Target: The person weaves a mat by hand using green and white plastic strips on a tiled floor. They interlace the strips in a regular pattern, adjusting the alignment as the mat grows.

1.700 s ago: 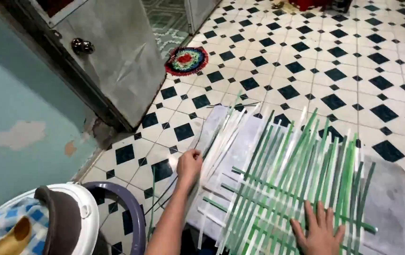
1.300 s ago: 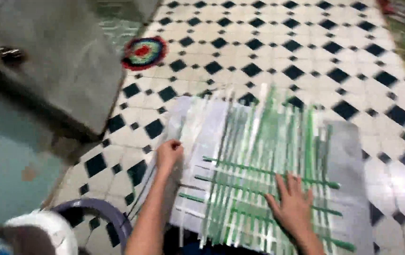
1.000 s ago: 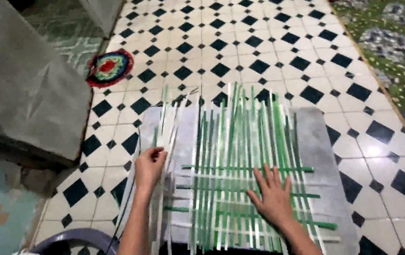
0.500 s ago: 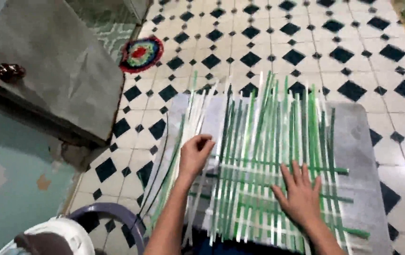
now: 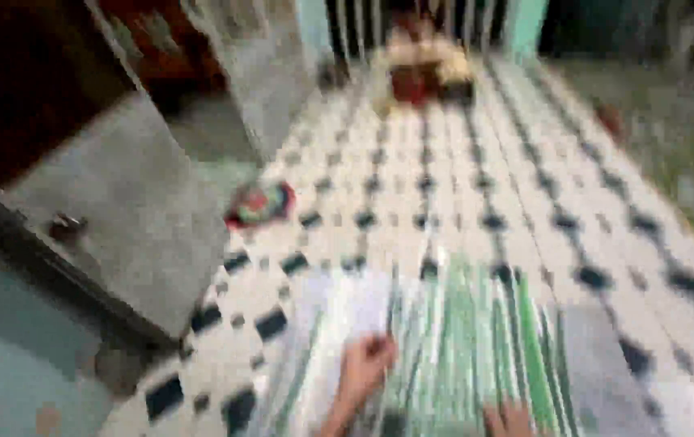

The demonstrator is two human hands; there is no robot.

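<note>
The left hand (image 5: 363, 368) lies low in the blurred view, knuckles up, fingers curled over a bundle of white and green strips (image 5: 460, 340) that fan away from the person across the floor; whether it pinches a strip or only presses on them cannot be told. The right hand (image 5: 509, 419) shows only as fingertips at the bottom edge, resting on the green strips, its spread not readable. The strips lie on a grey sheet (image 5: 598, 372) spread over the black-and-white tiled floor (image 5: 444, 202). Left of the hands stands a grey door panel (image 5: 120, 218) with a round knob (image 5: 66, 226), and just beyond its edge lies a small round multicoloured mat (image 5: 260, 204). Far off, at the end of the floor, sits a blurred reddish and pale object (image 5: 424, 69).
</note>
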